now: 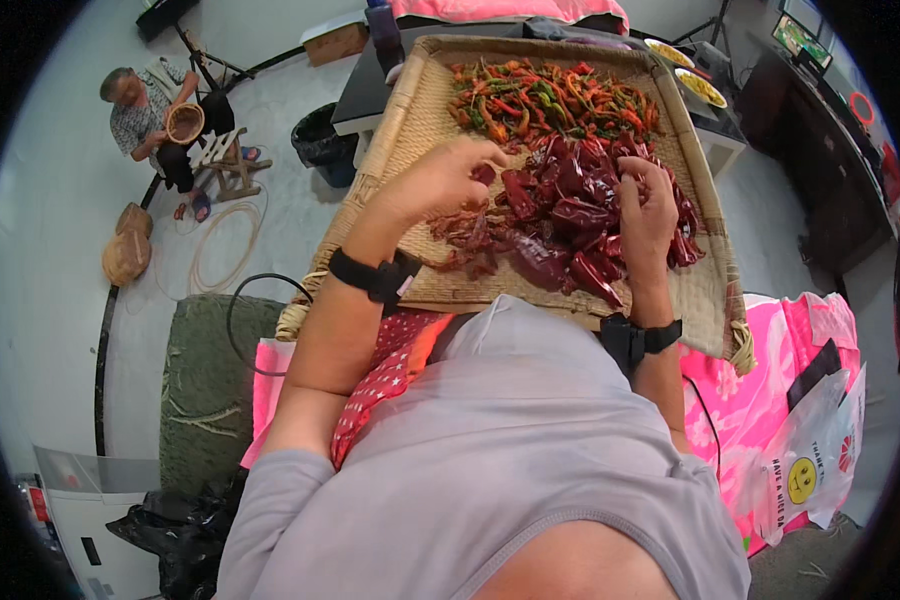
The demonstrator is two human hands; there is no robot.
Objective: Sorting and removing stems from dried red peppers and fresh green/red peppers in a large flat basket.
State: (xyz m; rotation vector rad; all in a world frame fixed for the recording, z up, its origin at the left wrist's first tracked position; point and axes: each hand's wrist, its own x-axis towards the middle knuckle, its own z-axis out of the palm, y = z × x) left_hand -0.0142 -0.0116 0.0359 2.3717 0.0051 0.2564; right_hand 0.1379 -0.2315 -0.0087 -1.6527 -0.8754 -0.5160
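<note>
A large woven bamboo tray point(410, 130) lies in front of me, tilted in the view. On its near half is a heap of glossy, dark red dried peppers point(580, 215). My left hand point(450, 178) is over the heap's left side, fingers bent around a small dark red dried pepper point(483, 174). At the heap's right side, my right hand point(650, 205) has its fingers curled in against the peppers; what lies inside them is hidden. Thinner dried red peppers point(470, 240) lie below my left hand. Smaller red, green and orange chilies point(555, 100) cover the far part.
Beyond the tray stands a dark table point(365, 90), with plates of yellow food point(700, 88) at the right. A black-lined bin point(325, 145) is to the left. Farther left, a seated person point(155, 120) holds a round basket. Pink cloth point(730, 400) and a plastic bag point(805, 465) lie right.
</note>
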